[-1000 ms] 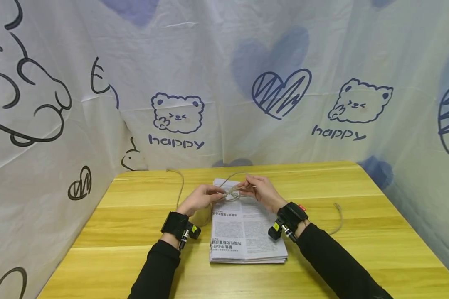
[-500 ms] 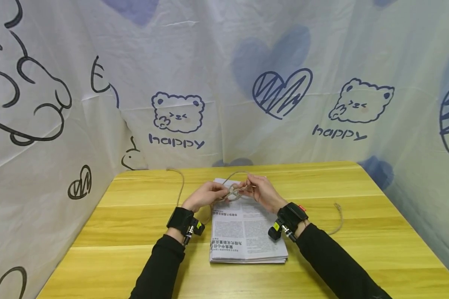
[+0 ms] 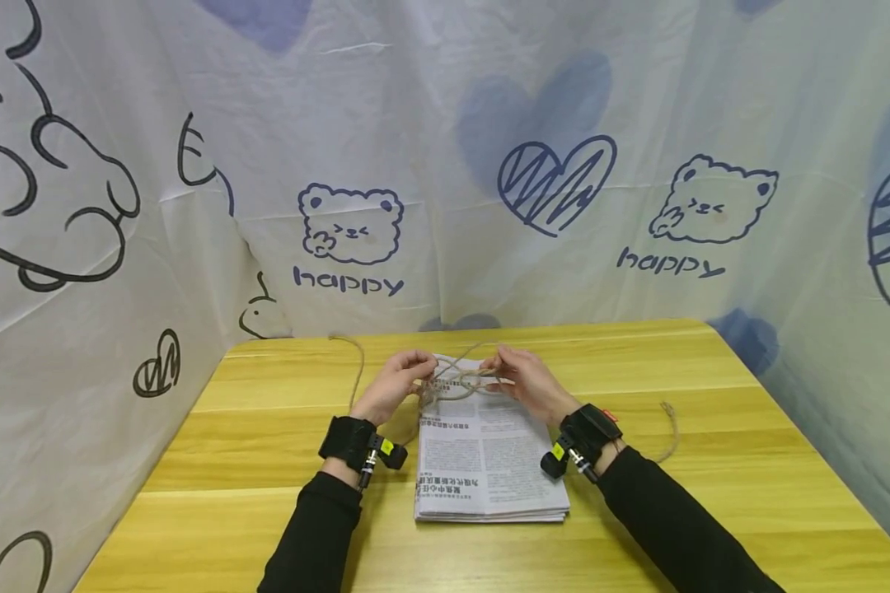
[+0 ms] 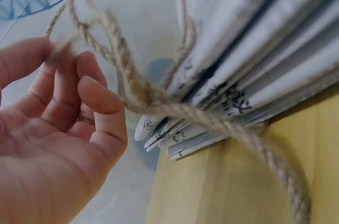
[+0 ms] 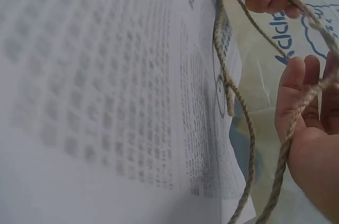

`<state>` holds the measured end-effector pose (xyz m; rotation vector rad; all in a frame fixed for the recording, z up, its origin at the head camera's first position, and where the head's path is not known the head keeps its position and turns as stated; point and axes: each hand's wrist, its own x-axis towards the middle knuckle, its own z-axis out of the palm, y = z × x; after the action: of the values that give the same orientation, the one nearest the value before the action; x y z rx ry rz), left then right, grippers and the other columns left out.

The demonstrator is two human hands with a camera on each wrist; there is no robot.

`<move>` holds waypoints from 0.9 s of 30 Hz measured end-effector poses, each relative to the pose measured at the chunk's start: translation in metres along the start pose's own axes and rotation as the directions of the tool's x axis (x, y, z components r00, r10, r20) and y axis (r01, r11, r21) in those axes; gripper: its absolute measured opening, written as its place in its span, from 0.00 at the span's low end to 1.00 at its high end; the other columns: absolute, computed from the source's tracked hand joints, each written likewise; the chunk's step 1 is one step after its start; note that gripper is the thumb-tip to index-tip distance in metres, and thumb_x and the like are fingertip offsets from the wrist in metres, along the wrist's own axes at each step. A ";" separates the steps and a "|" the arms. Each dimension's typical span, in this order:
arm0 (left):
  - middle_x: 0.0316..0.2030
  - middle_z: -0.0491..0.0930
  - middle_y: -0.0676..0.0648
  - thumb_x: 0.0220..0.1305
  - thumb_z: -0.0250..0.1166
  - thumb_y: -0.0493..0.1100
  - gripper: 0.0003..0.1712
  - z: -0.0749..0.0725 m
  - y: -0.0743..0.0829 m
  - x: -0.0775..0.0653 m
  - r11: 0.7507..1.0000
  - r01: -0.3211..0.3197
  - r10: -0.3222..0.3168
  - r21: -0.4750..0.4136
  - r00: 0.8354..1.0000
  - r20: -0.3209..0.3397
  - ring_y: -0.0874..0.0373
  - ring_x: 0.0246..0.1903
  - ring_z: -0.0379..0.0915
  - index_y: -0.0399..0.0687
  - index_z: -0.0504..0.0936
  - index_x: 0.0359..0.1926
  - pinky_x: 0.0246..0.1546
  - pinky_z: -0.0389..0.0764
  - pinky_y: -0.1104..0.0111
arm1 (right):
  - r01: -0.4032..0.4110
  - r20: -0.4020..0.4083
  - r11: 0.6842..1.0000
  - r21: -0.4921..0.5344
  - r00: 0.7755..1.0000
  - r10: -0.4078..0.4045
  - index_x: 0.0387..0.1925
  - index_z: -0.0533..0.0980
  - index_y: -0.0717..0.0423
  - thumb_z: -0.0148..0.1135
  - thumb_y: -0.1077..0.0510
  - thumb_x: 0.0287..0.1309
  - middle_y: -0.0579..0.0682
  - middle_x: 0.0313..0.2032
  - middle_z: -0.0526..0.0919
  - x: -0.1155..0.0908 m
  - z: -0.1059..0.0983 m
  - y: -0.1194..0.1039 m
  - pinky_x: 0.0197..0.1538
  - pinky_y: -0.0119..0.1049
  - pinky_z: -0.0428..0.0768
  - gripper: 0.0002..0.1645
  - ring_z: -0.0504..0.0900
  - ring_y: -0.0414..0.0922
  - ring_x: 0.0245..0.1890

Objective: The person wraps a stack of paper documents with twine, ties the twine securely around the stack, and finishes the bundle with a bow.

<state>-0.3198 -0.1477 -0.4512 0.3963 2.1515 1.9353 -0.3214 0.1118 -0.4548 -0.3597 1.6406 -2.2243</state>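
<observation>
A folded stack of newspapers (image 3: pixel 482 469) lies on the table, with brown twine (image 3: pixel 454 399) looped loosely over its far end. My left hand (image 3: pixel 391 389) is at the stack's far left corner. In the left wrist view its thumb and forefinger pinch a thin strand, blurred at the tips, beside a knotted part of the twine (image 4: pixel 201 115). Over the far right part of the stack, my right hand (image 3: pixel 531 385) holds another part of the twine between thumb and fingers. The right wrist view shows a big loop of twine (image 5: pixel 249 123) in front of that hand (image 5: pixel 320 163).
One loose twine end (image 3: pixel 359 362) trails on the yellow wooden table (image 3: pixel 267 486) at the left. Another end (image 3: pixel 673 428) lies to the right, past my right wrist. A white printed cloth (image 3: pixel 445 247) hangs behind the table and along both sides.
My hands have drawn apart: the left moved left to the stack's corner, the right slightly right. The twine loops between them have spread wider. The newspapers stay put.
</observation>
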 end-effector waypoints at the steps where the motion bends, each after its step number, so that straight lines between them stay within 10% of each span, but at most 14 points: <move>1: 0.38 0.75 0.46 0.74 0.56 0.41 0.14 -0.002 -0.001 0.000 0.999 0.001 -0.001 -0.036 1.000 -0.004 0.56 0.37 0.72 0.33 0.75 0.50 0.38 0.74 0.65 | -0.001 0.007 1.000 0.023 1.000 0.001 0.29 0.72 0.52 0.41 0.51 0.78 0.46 0.39 0.83 -0.002 -0.002 0.000 0.54 0.42 0.79 0.20 0.81 0.42 0.45; 6: 0.38 0.76 0.50 0.71 0.58 0.39 0.09 -0.011 -0.003 -0.005 0.982 0.023 -0.026 -0.186 1.000 -0.010 0.57 0.36 0.75 0.36 0.77 0.46 0.42 0.79 0.68 | -0.030 0.056 0.965 0.262 0.998 0.016 0.26 0.70 0.52 0.41 0.49 0.77 0.47 0.36 0.82 -0.013 -0.016 -0.002 0.61 0.42 0.75 0.22 0.81 0.44 0.48; 9: 0.33 0.76 0.50 0.69 0.61 0.40 0.08 -0.017 -0.004 -0.008 0.975 0.025 -0.034 -0.219 0.999 -0.037 0.60 0.27 0.71 0.38 0.78 0.43 0.37 0.79 0.69 | -0.061 0.076 0.871 0.488 0.997 0.027 0.23 0.67 0.52 0.40 0.48 0.77 0.46 0.28 0.77 -0.019 -0.028 -0.007 0.63 0.41 0.73 0.24 0.81 0.44 0.43; 12: 0.31 0.76 0.50 0.68 0.64 0.42 0.10 -0.023 -0.004 -0.012 0.994 -0.006 -0.001 -0.108 0.997 -0.071 0.60 0.21 0.64 0.38 0.81 0.42 0.29 0.74 0.69 | -0.048 0.076 0.777 0.628 0.997 0.000 0.21 0.64 0.50 0.37 0.45 0.77 0.43 0.20 0.64 -0.025 -0.044 -0.015 0.53 0.34 0.74 0.27 0.72 0.40 0.28; 15: 0.33 0.79 0.48 0.66 0.66 0.44 0.11 -0.027 -0.001 -0.017 0.990 -0.055 0.065 0.130 0.995 -0.074 0.59 0.21 0.64 0.40 0.83 0.41 0.26 0.71 0.67 | -0.020 0.085 0.761 0.649 0.995 -0.046 0.21 0.61 0.50 0.32 0.42 0.77 0.42 0.20 0.51 -0.031 -0.061 -0.024 0.37 0.30 0.64 0.28 0.53 0.38 0.21; 18: 0.31 0.80 0.48 0.63 0.69 0.47 0.09 -0.027 0.005 -0.022 0.908 -0.120 0.155 0.401 0.986 -0.056 0.58 0.23 0.67 0.47 0.86 0.36 0.26 0.70 0.68 | 0.017 0.101 0.824 0.567 0.991 -0.090 0.21 0.59 0.50 0.28 0.42 0.77 0.43 0.21 0.45 -0.037 -0.074 -0.031 0.33 0.31 0.52 0.29 0.44 0.40 0.22; 24: 0.13 0.65 0.56 0.58 0.71 0.57 0.23 -0.029 0.019 -0.029 0.647 -0.204 0.350 0.735 0.936 -0.048 0.62 0.14 0.58 0.55 0.74 0.14 0.21 0.60 0.71 | 0.093 0.065 0.885 0.456 0.988 -0.137 0.22 0.60 0.51 0.25 0.44 0.78 0.45 0.21 0.42 -0.050 -0.097 -0.042 0.29 0.33 0.41 0.28 0.38 0.42 0.20; 27: 0.10 0.55 0.57 0.59 0.69 0.60 0.32 -0.033 0.022 -0.032 0.630 -0.227 0.396 0.743 0.917 -0.056 0.64 0.11 0.51 0.53 0.64 0.09 0.21 0.56 0.72 | 0.111 0.035 0.893 0.437 0.989 -0.140 0.23 0.61 0.52 0.27 0.44 0.78 0.45 0.21 0.41 -0.057 -0.109 -0.045 0.27 0.33 0.38 0.28 0.37 0.42 0.20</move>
<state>-0.2994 -0.1871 -0.4268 0.7663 3.1417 1.1666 -0.3203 0.2425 -0.4440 -0.4196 1.0655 -2.5601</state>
